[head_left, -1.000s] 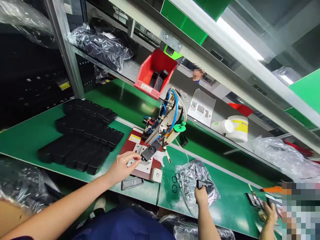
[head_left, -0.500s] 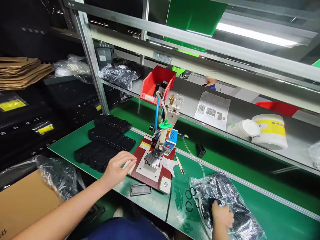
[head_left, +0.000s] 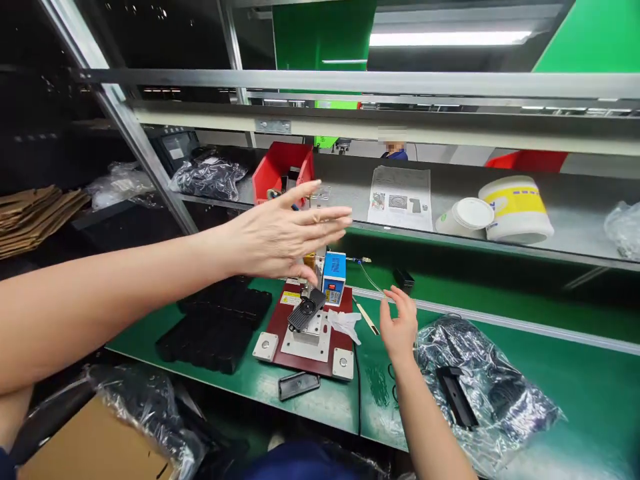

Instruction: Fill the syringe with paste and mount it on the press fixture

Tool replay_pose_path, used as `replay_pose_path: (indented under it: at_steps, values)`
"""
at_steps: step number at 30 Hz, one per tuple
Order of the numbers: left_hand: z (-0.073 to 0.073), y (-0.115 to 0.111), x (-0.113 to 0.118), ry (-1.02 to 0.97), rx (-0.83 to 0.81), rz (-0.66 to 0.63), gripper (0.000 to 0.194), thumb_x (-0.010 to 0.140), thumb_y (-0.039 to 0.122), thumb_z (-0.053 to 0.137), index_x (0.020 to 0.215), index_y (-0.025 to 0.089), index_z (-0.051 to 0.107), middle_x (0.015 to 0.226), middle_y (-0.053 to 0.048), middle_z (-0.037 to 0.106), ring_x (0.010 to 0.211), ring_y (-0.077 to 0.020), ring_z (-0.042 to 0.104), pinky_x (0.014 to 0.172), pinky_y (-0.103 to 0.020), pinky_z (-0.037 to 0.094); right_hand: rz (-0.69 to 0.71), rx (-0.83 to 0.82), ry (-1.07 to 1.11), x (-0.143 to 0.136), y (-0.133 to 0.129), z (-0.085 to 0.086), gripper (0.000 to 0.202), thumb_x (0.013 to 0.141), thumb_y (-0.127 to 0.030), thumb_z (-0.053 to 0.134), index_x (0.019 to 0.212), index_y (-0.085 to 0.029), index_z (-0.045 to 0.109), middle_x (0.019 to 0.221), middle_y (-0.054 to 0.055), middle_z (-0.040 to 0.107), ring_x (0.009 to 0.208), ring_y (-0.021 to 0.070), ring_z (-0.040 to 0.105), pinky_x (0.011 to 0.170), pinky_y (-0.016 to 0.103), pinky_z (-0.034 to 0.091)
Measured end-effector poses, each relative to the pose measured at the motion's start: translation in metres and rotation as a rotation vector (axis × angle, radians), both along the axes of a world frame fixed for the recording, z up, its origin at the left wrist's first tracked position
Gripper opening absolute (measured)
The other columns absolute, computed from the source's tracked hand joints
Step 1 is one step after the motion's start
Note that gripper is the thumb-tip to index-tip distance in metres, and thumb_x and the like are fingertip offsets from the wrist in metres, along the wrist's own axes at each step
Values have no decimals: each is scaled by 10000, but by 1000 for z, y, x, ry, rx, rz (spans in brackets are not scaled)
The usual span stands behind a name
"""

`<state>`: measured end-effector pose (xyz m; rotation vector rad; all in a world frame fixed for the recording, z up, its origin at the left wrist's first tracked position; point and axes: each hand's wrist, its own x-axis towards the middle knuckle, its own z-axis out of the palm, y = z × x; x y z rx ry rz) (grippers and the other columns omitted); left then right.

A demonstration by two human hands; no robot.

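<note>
My left hand point(head_left: 285, 240) is raised in front of the bench machine, fingers spread and holding nothing. It hides the machine's upper part. Below its thumb, a black ribbed plastic part with a round centre point(head_left: 307, 310) sits tilted on the metal fixture point(head_left: 295, 347). My right hand point(head_left: 400, 327) is up over the bench, thumb and fingers apart with nothing between them, close to a thin clear tube point(head_left: 370, 280). Right of it, a long black plastic housing point(head_left: 457, 397) lies on a clear plastic bag point(head_left: 495, 373) of dark parts. Black rings are mostly hidden behind my right forearm.
A shallow black tray-like piece point(head_left: 299, 385) lies at the bench's front edge. Black blocks point(head_left: 215, 327) stand left of the maroon base point(head_left: 280, 363). A blue box point(head_left: 334, 277), white tissue point(head_left: 345, 325) and red bin point(head_left: 280, 170) are nearby. White tubs point(head_left: 520, 213) rest on the shelf.
My right hand has left the bag and risen toward the machine; the black housing now shows on the bag. My left hand has lifted in front of the machine and spread. The view has turned.
</note>
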<state>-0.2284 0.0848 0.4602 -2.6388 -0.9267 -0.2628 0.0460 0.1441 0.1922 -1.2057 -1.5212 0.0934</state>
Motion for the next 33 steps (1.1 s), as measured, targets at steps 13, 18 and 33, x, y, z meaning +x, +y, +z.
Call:
replay_pose_path:
  at_steps: [13, 18, 33]
  values:
    - [2, 7, 7, -46, -93, -66, 625, 814, 704, 501, 1095, 157, 609, 1172, -59, 669, 1298, -278, 503, 1128, -612, 221, 111, -114, 145, -3, -5, -16, 204, 861, -325, 528, 899, -204, 688, 1022, 95, 710, 1020, 246, 607, 874, 432, 487]
    - [10, 2, -15, 40, 99, 10, 511, 831, 626, 564, 1178, 253, 606, 1264, -34, 640, 1340, -285, 456, 1173, -579, 139, 285, -85, 171, -34, -17, 22, 172, 890, -282, 535, 903, -222, 695, 941, 59, 714, 941, 208, 617, 858, 387, 490]
    - [-293, -98, -44, -631, -32, 506, 211, 936, 241, 490, 1102, 177, 604, 1055, -89, 691, 1014, -224, 625, 856, -378, 490, 412, -232, -131, -74, -32, -24, 250, 858, -197, 487, 995, -189, 695, 961, 87, 718, 958, 246, 615, 860, 425, 503]
